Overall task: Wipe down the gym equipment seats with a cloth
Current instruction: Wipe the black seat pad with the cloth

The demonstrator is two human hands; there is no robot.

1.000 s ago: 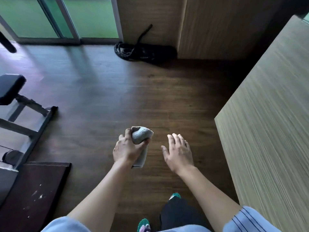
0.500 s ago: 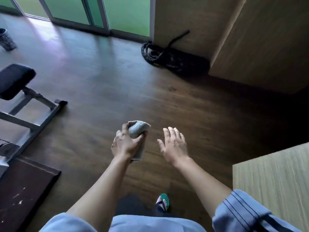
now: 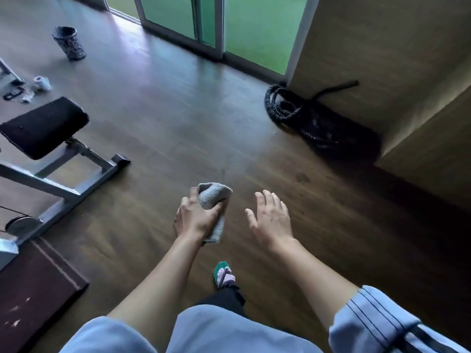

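My left hand (image 3: 195, 220) grips a bunched grey cloth (image 3: 212, 194) in mid-air over the wooden floor, near the middle of the view. Just to its right my right hand (image 3: 271, 220) hangs with fingers spread and nothing in it. A black padded seat (image 3: 43, 126) on a grey metal frame (image 3: 63, 189) stands at the left, well away from both hands.
A coiled black battle rope (image 3: 293, 108) lies by the wall corner at the right. A dark mat (image 3: 33, 289) covers the lower-left floor. A patterned bin (image 3: 68, 42) and small clutter (image 3: 38, 85) sit far left. Glass sliding doors (image 3: 229, 24) run along the back. My sandalled foot (image 3: 224, 273) shows below the hands.
The view has swung left: the padded seat and frame have come further into sight, the bin has appeared, and the wooden panel at the right has dropped out. Both hands keep their poses.
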